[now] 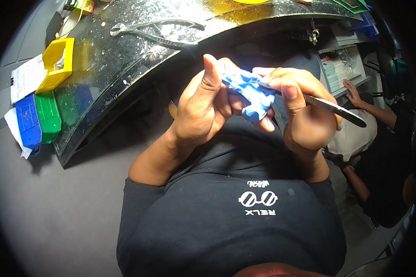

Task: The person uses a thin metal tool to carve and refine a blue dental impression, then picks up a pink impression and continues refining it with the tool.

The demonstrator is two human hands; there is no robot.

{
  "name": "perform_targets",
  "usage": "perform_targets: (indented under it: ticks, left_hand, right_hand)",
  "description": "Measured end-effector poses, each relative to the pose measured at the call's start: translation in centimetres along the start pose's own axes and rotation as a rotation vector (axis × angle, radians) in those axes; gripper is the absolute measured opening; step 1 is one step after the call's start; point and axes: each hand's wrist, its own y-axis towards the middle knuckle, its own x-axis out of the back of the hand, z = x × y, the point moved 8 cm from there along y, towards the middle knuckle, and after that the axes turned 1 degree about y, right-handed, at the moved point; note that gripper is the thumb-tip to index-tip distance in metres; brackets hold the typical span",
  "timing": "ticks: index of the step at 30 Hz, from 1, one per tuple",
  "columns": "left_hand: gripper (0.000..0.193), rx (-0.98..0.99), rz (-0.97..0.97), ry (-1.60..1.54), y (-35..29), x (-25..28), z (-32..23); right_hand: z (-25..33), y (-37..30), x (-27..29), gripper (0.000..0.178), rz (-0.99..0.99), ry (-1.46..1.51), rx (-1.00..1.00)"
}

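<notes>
My left hand (pixel 198 107) cradles a blue, lumpy piece (pixel 254 98) with an uneven surface, its fingers beneath and its thumb raised. In my right hand (pixel 295 85) is a slim metal spatula-like tool (pixel 349 114), gripped like a pen. The tool's flat, rounded end points out to the right, past the hand. Its other end reaches toward the blue piece, where the fingertips partly hide it; I cannot tell whether the two touch. Both hands are held close together above my lap, in front of the bench edge.
Metal pliers (pixel 157 31) lie on the dark, speckled bench (pixel 106 67). Yellow (pixel 62 69), green (pixel 47 115) and blue (pixel 27 122) bins stand at its left end with paper on them. A co-worker's hand (pixel 352 94) is at the right, near an open drawer (pixel 339 69).
</notes>
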Motion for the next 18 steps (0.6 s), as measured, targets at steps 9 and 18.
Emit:
perform_targets:
  ticks: [9, 18]
  left_hand:
    - [0.072, -0.004, 0.001, -0.079, 0.08, -0.68, -0.03]
    - [0.073, 0.005, -0.001, -0.007, 0.06, -0.05, 0.22]
  right_hand:
    - [-0.19, -0.10, 0.08, 0.009, 0.011, -0.027, 0.038]
    - [0.20, 0.08, -0.05, 0.010, 0.015, -0.032, 0.000]
